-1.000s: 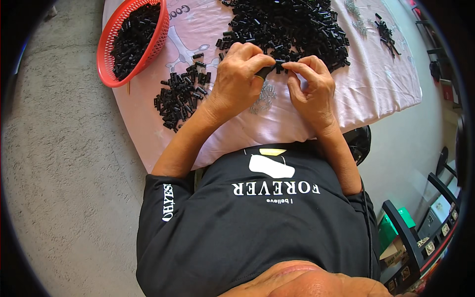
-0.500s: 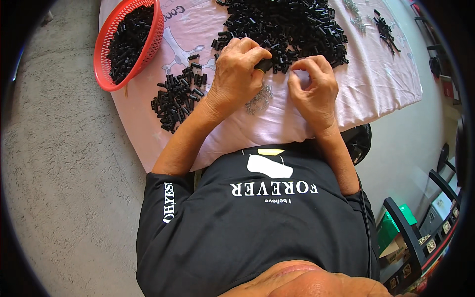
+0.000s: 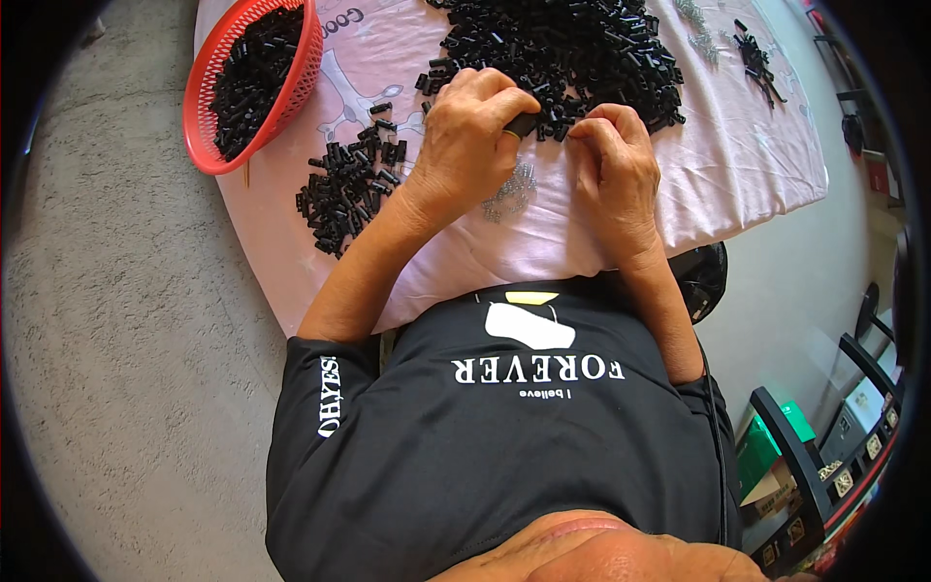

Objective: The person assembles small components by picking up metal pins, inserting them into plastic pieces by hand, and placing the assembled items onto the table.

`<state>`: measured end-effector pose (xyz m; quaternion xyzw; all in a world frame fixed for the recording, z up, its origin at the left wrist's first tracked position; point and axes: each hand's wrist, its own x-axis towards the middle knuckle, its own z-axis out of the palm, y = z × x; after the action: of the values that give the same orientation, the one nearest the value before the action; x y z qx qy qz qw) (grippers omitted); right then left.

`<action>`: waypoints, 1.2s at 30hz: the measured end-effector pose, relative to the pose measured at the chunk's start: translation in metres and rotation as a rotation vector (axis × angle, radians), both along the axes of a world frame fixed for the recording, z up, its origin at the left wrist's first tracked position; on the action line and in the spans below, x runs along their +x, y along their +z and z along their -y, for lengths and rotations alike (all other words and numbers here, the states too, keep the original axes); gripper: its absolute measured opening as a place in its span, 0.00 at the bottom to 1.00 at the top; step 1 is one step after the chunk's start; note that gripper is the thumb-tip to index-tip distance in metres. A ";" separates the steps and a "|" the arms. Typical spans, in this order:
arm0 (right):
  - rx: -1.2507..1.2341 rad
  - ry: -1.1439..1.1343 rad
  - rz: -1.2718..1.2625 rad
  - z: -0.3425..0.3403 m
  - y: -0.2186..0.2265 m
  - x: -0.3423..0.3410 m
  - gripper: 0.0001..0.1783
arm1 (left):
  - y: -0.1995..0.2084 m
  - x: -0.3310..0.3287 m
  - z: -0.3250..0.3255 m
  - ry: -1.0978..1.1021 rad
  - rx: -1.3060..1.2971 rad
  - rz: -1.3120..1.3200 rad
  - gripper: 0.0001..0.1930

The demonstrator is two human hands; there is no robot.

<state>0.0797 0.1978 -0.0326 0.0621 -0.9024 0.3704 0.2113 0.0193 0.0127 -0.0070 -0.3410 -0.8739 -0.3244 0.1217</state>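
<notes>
My left hand [image 3: 472,131] is closed at the near edge of a big heap of small black tubular plastic pieces [image 3: 572,58]. A black cover with a yellow-green rim [image 3: 522,125] shows at its thumb; whatever sits between the fingers is hidden. My right hand [image 3: 621,170] has thumb and forefinger drawn together in a pinch beside the same heap, and I cannot make out what is in it. Between the hands, a scatter of tiny silvery metal parts [image 3: 511,192] lies on the pink cloth [image 3: 718,160]. A smaller pile of black pieces [image 3: 344,189] lies left of my left forearm.
A red plastic basket [image 3: 201,121] holding more black pieces stands at the table's left edge. Far right on the cloth are a small black bunch [image 3: 756,63] and more silvery parts [image 3: 700,34]. A dark chair frame [image 3: 790,441] stands on the floor at lower right.
My right thumb and forefinger have closed from a rounded, looser curl into a pinch, the hand shifting slightly. My left hand has barely moved. The basket has tilted or shifted very slightly.
</notes>
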 end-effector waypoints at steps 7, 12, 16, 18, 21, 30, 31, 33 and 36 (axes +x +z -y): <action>-0.079 0.011 -0.058 0.000 -0.004 -0.001 0.06 | -0.003 -0.009 -0.018 -0.115 -0.134 -0.033 0.19; 0.011 0.079 -0.053 -0.003 -0.006 -0.002 0.08 | 0.000 -0.014 -0.020 -0.135 -0.200 -0.021 0.19; -0.037 0.051 0.029 -0.001 -0.002 0.000 0.13 | 0.000 -0.014 -0.018 -0.125 -0.167 -0.026 0.19; -0.111 0.053 0.073 -0.001 -0.001 0.000 0.19 | 0.001 -0.013 -0.015 -0.110 -0.146 -0.029 0.20; -0.127 0.044 0.091 -0.002 -0.002 0.000 0.23 | 0.003 -0.012 -0.009 -0.047 0.011 0.022 0.21; -0.342 0.081 -0.041 -0.002 -0.001 -0.001 0.19 | 0.010 0.005 -0.004 -0.100 0.152 0.183 0.18; -0.342 0.080 -0.041 -0.002 -0.001 -0.002 0.19 | 0.010 0.008 -0.006 -0.101 0.151 0.184 0.18; -0.396 0.127 -0.029 -0.002 0.000 -0.002 0.15 | 0.009 0.014 -0.010 -0.057 0.249 0.299 0.19; -0.507 0.159 0.070 -0.002 -0.005 -0.001 0.14 | 0.011 0.015 -0.012 -0.066 0.234 0.273 0.19</action>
<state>0.0788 0.1997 -0.0376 0.0648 -0.7797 0.6021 0.1592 0.0342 0.0250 0.0039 -0.3061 -0.8268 -0.4710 0.0302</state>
